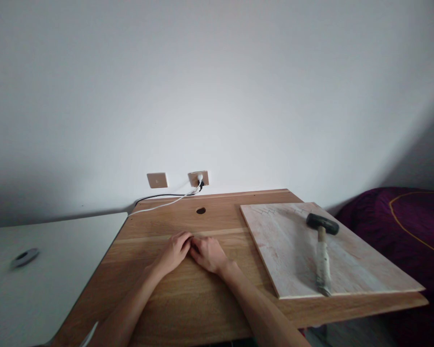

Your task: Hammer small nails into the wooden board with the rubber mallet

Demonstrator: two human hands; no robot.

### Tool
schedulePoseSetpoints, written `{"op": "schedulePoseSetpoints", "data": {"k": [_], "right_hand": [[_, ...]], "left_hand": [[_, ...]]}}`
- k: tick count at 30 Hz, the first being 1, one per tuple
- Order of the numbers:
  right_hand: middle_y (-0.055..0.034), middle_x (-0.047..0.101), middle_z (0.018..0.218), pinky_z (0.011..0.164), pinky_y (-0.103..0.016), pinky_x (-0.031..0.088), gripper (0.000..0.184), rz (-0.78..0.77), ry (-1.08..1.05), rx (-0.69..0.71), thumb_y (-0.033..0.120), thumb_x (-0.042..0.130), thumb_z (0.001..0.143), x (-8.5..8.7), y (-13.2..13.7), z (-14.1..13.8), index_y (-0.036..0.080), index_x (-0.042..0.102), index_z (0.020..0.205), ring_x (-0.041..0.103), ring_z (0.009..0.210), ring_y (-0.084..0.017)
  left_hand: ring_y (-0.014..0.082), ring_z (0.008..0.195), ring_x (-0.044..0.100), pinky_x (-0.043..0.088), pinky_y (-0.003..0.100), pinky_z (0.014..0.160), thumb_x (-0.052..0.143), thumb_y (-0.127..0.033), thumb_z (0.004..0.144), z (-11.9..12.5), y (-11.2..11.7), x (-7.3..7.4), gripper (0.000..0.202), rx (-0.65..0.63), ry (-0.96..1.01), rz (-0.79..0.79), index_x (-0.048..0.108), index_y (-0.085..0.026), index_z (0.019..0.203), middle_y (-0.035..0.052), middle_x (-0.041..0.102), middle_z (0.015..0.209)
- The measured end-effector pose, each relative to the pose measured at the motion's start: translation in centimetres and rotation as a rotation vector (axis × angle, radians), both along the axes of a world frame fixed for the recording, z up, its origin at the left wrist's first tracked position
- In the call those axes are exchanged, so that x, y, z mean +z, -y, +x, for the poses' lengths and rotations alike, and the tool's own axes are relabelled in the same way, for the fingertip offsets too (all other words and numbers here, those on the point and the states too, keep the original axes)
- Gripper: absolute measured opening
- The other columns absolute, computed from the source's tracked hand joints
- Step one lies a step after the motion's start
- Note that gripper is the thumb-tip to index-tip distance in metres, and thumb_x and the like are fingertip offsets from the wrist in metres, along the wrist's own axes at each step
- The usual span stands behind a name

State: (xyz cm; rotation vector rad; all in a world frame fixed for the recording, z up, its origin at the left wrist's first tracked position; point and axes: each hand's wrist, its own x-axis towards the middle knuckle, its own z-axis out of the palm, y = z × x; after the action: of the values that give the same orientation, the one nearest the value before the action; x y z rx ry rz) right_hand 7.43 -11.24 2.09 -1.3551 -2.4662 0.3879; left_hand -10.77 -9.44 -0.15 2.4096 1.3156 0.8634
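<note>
My left hand (pixel 176 250) and my right hand (pixel 209 254) meet over the middle of the wooden desk (pixel 155 299). The fingers of both are curled inward, and the fingertips come together. Something dark shows between them, but whether it is a small object or shadow I cannot tell. To the right, a mallet (pixel 322 248) with a black head and a worn pale handle lies on a flat tile-like board (pixel 278 241), apart from my hands.
A white table (pixel 58 274) adjoins on the left, with a round grey object (pixel 25 258) on it. Behind the desk, white and black cables (pixel 166 205) run to a wall socket (pixel 198 178). The desk has a cable hole (pixel 201 210). Purple fabric (pixel 394 217) bulges at right.
</note>
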Motion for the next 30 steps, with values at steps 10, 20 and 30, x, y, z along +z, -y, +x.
{"op": "schedulePoseSetpoints", "data": {"k": [10,20,30], "right_hand": [[-0.0099,0.08,0.106,0.073,-0.027,0.042,0.026,-0.009,-0.004,0.002,0.033,0.047,0.101,0.34,0.09,-0.02,0.021,0.068,0.108,0.075,0.093,-0.023],[-0.0108,0.08,0.104,0.071,-0.028,0.041,0.026,0.0,0.001,0.007,0.032,0.047,0.101,0.46,0.06,0.01,0.02,0.068,0.11,0.075,0.092,-0.024],[-0.0086,0.079,0.104,0.073,-0.027,0.041,0.026,-0.007,0.002,0.005,0.034,0.047,0.101,0.2,0.12,0.08,0.022,0.068,0.109,0.074,0.09,-0.022]], "left_hand": [[0.0213,0.094,0.068,0.053,0.033,0.088,0.049,-0.011,0.091,-0.01,0.04,-0.01,0.023,0.006,0.008,0.0,0.068,-0.021,0.101,0.0068,0.073,0.098],[0.0217,0.092,0.068,0.053,0.033,0.086,0.048,-0.012,0.091,-0.01,-0.16,-0.24,0.023,0.006,0.007,0.013,0.068,-0.02,0.101,0.007,0.073,0.098],[0.0215,0.093,0.068,0.053,0.033,0.087,0.049,-0.011,0.091,-0.13,-0.1,-0.21,0.025,0.0,0.016,0.004,0.068,-0.021,0.102,0.0069,0.073,0.099]]}}
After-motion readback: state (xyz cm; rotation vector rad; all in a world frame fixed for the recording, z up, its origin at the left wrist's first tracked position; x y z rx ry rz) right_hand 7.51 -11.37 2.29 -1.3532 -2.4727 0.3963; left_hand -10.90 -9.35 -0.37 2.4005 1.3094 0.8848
